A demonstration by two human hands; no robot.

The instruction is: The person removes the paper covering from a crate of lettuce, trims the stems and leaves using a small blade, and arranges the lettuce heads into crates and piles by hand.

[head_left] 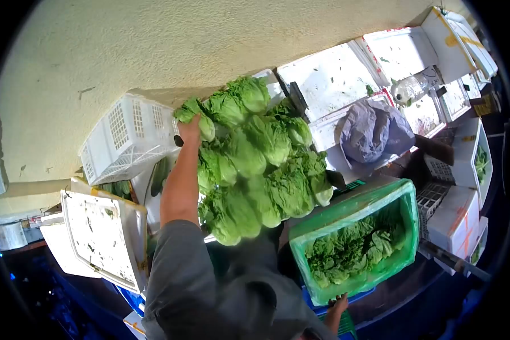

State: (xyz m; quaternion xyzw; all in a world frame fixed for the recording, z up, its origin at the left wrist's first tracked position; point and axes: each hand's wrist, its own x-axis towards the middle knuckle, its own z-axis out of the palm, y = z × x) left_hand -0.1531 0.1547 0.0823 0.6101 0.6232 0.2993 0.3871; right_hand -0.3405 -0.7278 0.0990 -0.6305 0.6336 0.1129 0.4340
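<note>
Many green lettuce heads (246, 150) lie heaped in front of me. At the heap's far left corner, my left hand (190, 129) is on a lettuce head (201, 116), its fingers partly hidden by the leaves. Lower right, my right hand (339, 304) is at the near edge of a crate lined with green plastic (354, 288). Its fingers look curled, and something small and dark shows by them, too small to name. Inside the crate lie darker leafy greens (351, 249).
A white perforated basket (127, 133) leans left of the heap. White foam boxes (328, 79) line the wall at the upper right, with a grey plastic bag (374, 131) and a clear bottle (411, 89). A dirty white foam box (99, 235) stands lower left.
</note>
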